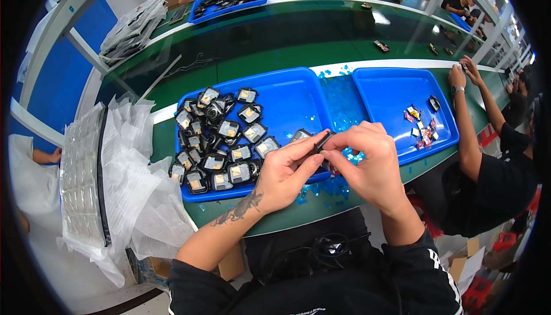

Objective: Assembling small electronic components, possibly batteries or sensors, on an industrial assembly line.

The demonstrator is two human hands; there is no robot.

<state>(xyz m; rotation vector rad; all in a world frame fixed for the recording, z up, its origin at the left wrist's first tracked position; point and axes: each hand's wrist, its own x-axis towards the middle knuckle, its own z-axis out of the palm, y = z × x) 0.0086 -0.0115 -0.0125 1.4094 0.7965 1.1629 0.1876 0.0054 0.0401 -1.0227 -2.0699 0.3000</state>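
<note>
Holding a small dark component (pixel 319 142) between both hands, the person works above the near edge of the green table (pixel 275 56). The left hand (pixel 281 171) has its fingers (pixel 307 145) clamped on the component from the left; the right hand (pixel 367 163) has its fingers (pixel 338 142) pinched together on the same part from the right. The component sits just above the near right corner of the left blue tray (pixel 298 94), touching both hands and apart from the tray floor. That tray carries a dense pile of similar dark components (pixel 221 142) with pale square faces, massed in its left half, which suggests most of the stock is yet to be handled. The right blue tray (pixel 390 94) holds only a few small coloured pieces (pixel 422 128) near its right side, so the processed or removed quantity appears low. Blue film scraps (pixel 338 105) lie on the table between the two trays and by the near edge. Clear plastic bags (pixel 135 183) and a stack of clear blister trays (pixel 80 171) lie at the left. Another person's arm (pixel 468 125) reaches along the right tray's far side
</note>
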